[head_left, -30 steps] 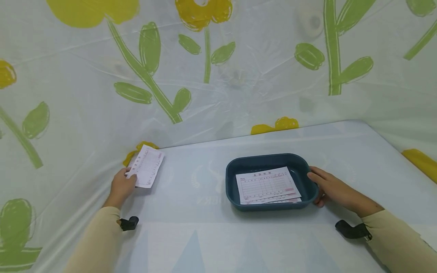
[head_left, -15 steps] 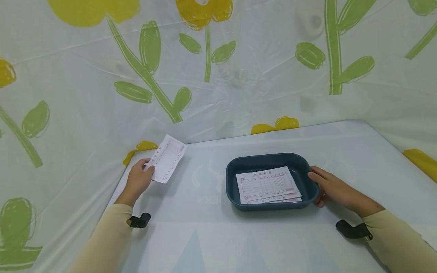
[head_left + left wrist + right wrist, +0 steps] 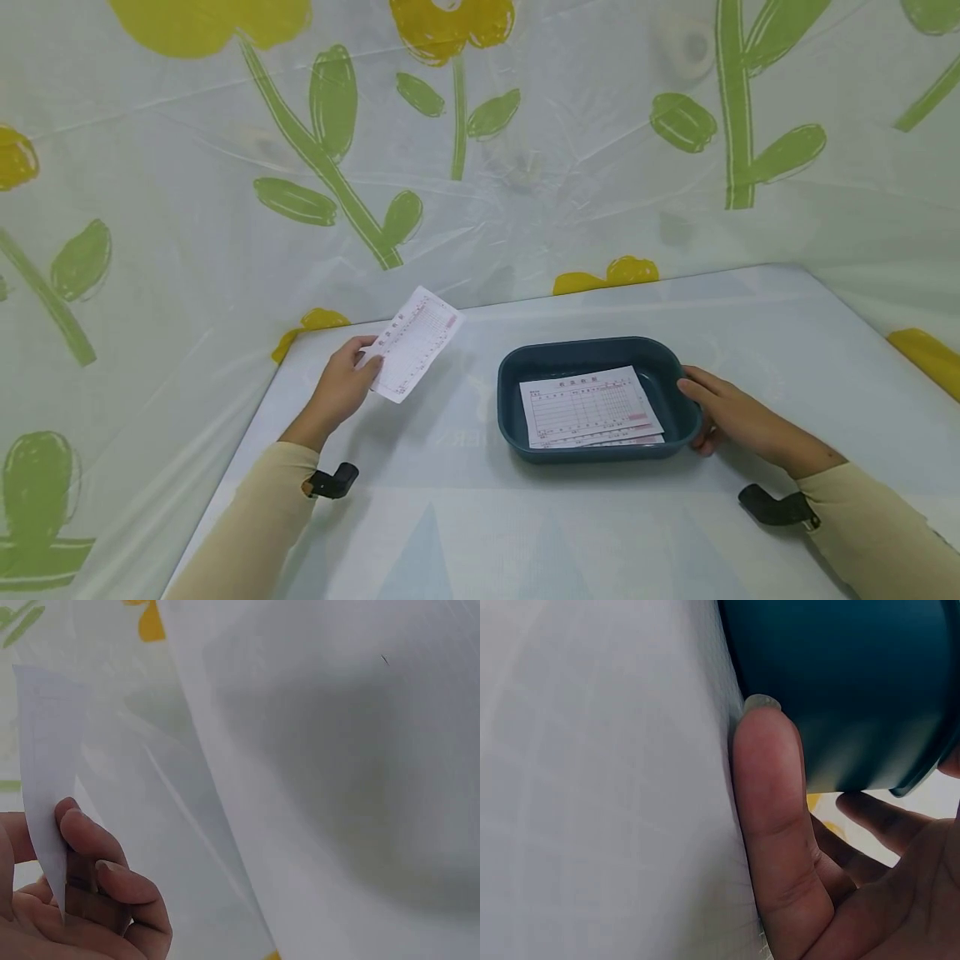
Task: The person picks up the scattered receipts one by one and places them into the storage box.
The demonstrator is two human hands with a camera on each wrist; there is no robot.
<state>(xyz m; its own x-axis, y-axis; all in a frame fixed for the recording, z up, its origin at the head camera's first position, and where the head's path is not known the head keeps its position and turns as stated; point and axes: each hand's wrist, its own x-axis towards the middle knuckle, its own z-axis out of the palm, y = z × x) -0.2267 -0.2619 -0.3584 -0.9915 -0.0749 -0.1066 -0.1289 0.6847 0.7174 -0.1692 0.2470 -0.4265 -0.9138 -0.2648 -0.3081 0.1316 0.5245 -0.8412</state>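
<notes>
My left hand (image 3: 345, 387) pinches a printed receipt slip (image 3: 417, 346) between thumb and fingers, held tilted above the table. From the left wrist view, the slip (image 3: 49, 742) is nearly edge-on, with fingers curled behind it. A dark teal plastic tray (image 3: 517, 362) stands right of centre. Inside lie several similar receipt slips (image 3: 588, 408), overlapping and slightly fanned. My right hand (image 3: 731, 417) grips the tray's right end, its thumb at the rim and its other fingers low on the outside. The right wrist view shows a finger (image 3: 769, 772) against the tray's outer wall (image 3: 847, 690).
The table (image 3: 480, 533) has a pale printed cover. Behind and to the left hangs a white sheet (image 3: 562, 208) with yellow flowers and green leaves. A dark wrist-worn device (image 3: 332, 482) shows at the left cuff, another (image 3: 776, 507) at the right.
My left hand has lifted the slip from the table's left edge and carried it rightward toward the tray. The right hand and tray stay in place.
</notes>
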